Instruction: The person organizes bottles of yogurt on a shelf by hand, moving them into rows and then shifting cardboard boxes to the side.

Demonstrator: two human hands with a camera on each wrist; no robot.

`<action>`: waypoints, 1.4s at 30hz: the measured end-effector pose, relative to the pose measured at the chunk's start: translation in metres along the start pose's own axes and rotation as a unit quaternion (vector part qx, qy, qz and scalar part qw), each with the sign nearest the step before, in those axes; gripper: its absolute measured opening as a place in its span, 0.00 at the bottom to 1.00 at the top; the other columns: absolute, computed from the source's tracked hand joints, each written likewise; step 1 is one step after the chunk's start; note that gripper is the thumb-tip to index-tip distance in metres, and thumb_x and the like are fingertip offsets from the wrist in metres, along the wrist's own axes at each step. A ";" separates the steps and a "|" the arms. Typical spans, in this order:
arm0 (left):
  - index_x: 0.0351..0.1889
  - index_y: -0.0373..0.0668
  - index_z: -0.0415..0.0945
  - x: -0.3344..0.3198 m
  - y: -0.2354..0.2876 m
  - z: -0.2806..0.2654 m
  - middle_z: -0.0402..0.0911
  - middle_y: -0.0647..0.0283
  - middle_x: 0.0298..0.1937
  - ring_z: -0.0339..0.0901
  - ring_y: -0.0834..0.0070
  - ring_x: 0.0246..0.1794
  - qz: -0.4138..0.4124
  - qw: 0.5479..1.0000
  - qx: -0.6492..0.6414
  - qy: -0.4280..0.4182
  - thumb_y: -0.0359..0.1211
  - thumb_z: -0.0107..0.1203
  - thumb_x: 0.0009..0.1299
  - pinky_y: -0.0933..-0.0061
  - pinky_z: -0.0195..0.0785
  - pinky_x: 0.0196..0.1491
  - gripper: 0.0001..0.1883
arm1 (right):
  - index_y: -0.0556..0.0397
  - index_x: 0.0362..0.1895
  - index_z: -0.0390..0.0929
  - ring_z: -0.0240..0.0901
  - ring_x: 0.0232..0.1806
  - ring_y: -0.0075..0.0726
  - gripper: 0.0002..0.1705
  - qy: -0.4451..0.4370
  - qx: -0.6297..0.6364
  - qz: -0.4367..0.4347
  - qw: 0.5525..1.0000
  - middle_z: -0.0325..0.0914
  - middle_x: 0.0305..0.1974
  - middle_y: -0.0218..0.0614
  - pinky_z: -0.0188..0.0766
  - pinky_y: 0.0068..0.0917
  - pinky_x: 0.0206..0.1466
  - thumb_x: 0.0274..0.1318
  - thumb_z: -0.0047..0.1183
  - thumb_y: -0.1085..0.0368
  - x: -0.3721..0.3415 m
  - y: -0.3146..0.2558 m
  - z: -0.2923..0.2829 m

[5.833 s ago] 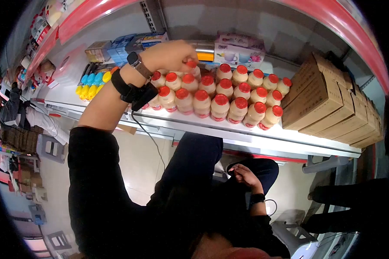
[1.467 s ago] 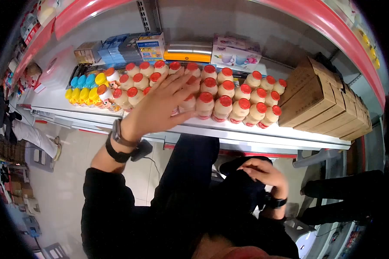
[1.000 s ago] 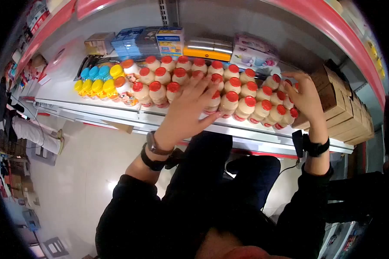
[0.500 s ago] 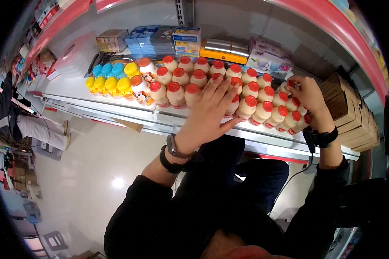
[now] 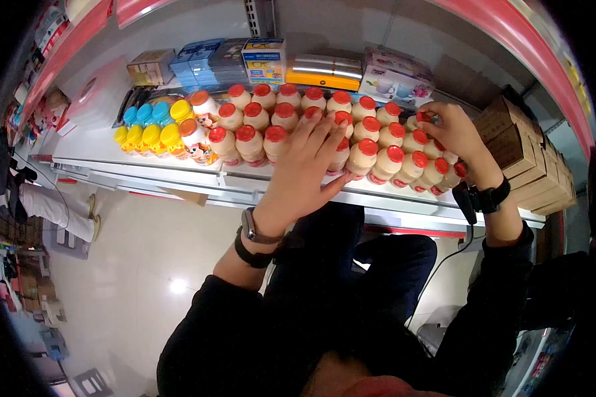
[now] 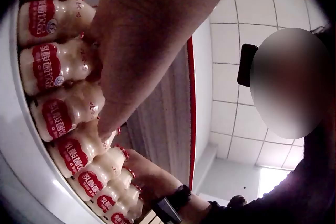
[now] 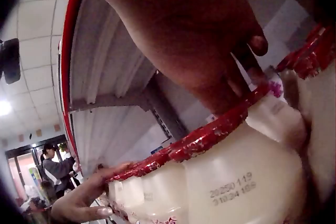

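Note:
Several small cream-coloured drink bottles (image 5: 363,159) with red caps stand upright in rows on the white shelf. My left hand (image 5: 298,165) lies spread over the rows, fingertips on caps near their middle and thumb along the front. In the left wrist view, red-labelled bottles (image 6: 47,66) line up beside that hand. Toward the back right, my right hand (image 5: 458,132) pinches a bottle's red cap (image 5: 423,117) between thumb and fingers. The right wrist view has its fingers (image 7: 212,95) bent down behind nearer red caps (image 7: 210,134), which hide the fingertips.
Yellow and blue-capped bottles (image 5: 151,135) stand left of the rows, beside orange-capped ones (image 5: 195,135). Boxes (image 5: 265,61) and an orange-and-silver pack (image 5: 323,73) line the back. Brown cartons (image 5: 520,142) flank the right end. A red-edged shelf (image 5: 510,33) hangs overhead.
My left hand first held a bottle at the back, then spread over the rows. My right hand rose from my lap to the back right and moved the bottle it pinches slightly left.

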State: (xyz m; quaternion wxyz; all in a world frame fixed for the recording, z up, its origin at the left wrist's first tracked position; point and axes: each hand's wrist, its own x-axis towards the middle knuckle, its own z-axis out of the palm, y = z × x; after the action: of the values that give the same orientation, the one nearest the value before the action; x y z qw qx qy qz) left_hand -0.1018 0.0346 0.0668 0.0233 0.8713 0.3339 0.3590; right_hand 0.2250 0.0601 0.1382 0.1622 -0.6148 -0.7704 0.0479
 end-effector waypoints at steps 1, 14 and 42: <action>0.67 0.36 0.66 0.000 0.000 0.000 0.66 0.50 0.71 0.59 0.51 0.74 -0.002 1.000 -0.002 -0.001 0.44 0.65 0.64 0.51 0.53 0.73 0.37 | 0.60 0.45 0.82 0.77 0.33 0.40 0.16 -0.003 0.001 0.001 1.000 0.83 0.36 0.48 0.73 0.34 0.40 0.54 0.63 0.65 0.000 -0.001 0.000; 0.67 0.37 0.67 0.000 0.000 0.003 0.67 0.49 0.68 0.57 0.49 0.73 0.001 1.000 -0.010 0.008 0.41 0.66 0.61 0.48 0.54 0.70 0.37 | 0.60 0.47 0.82 0.72 0.29 0.36 0.17 0.013 0.024 -0.052 0.998 0.83 0.37 0.47 0.70 0.31 0.37 0.55 0.64 0.64 0.008 0.008 0.010; 0.66 0.38 0.68 0.002 0.003 0.000 0.65 0.50 0.71 0.58 0.49 0.73 -0.018 1.000 -0.019 0.003 0.39 0.66 0.60 0.50 0.56 0.71 0.36 | 0.63 0.44 0.82 0.80 0.38 0.57 0.18 -0.031 -0.123 0.079 0.989 0.81 0.35 0.55 0.75 0.40 0.43 0.54 0.61 0.61 -0.013 0.030 -0.023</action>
State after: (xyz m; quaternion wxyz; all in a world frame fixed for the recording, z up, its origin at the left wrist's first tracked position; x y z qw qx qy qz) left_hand -0.0989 0.0332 0.0689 0.0451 0.8634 0.3430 0.3673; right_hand 0.2629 0.0516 0.1489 0.0573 -0.6869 -0.7243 -0.0157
